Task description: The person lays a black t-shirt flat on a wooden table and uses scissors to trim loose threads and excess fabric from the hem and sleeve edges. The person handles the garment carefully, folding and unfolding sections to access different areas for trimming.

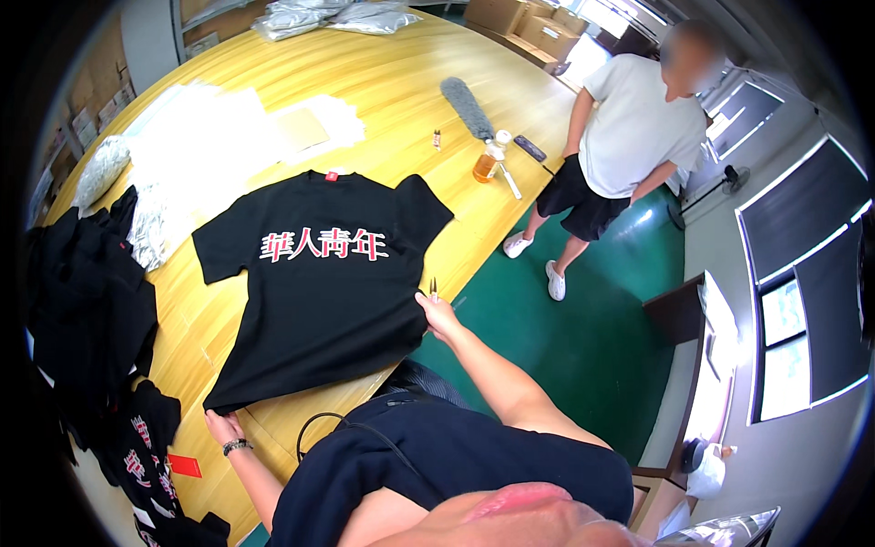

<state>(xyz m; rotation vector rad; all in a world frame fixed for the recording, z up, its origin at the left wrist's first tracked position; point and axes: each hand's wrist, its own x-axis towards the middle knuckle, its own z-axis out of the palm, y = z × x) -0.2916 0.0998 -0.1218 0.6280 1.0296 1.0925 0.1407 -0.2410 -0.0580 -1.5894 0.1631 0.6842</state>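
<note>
A black short-sleeved T-shirt (328,310) with red-and-white lettering across its chest lies spread on the wooden table, its collar pointing away from me. My left hand (223,427), with a dark bracelet at the wrist, pinches the shirt's near left hem corner. At the shirt's right side edge, my right hand (439,317) is closed on the fabric. Small pointed thread snips (434,289) stick up out of that same hand, blades outward. The hem between my hands hangs slightly lifted near the table's edge.
Black garments (87,301) are heaped at the left, a red tag (185,466) beside them. Across the yellow table (383,82) are a grey fluffy duster (466,108), a bottle of amber liquid (488,162), a dark phone-like object (530,149) and plastic bags (333,18). A person (629,128) stands at the right.
</note>
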